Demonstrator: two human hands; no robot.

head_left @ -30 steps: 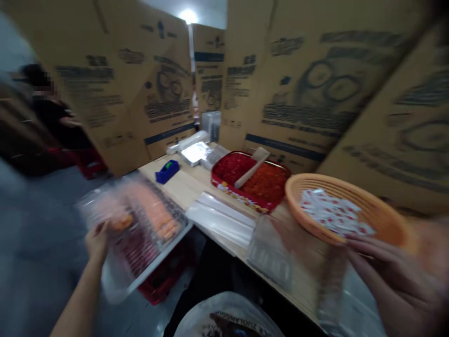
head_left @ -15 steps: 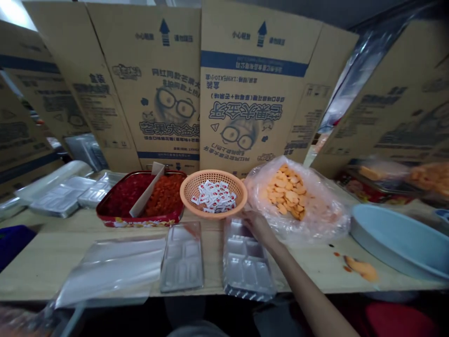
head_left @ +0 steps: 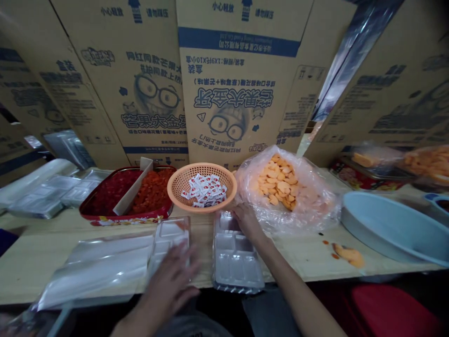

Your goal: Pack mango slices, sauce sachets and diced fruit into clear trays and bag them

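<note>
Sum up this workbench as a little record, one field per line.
Left hand: blurred, fingers spread, over a clear tray
Right hand: at the far end of the tray stack
Basket: orange, holding printed packets
Red tin: divided by a strip; dark red pieces left, orange right
Plastic bag: orange pieces inside, right of basket
Basin: light blue, farther right
Backdrop: printed cardboard

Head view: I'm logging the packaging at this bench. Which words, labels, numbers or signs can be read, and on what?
"小心轻放": middle carton and left carton
"请勿踩压": both cartons
"盒装": both cartons
"芒果大金牙": middle carton, upside down
"1X9托X10小盒": middle carton, upside down
"网红同款芒果大": left carton, cut off
Up arrows: both cartons
Too small, blurred or cut off: remaining carton print, white packets, bottom-edge lettering.
</note>
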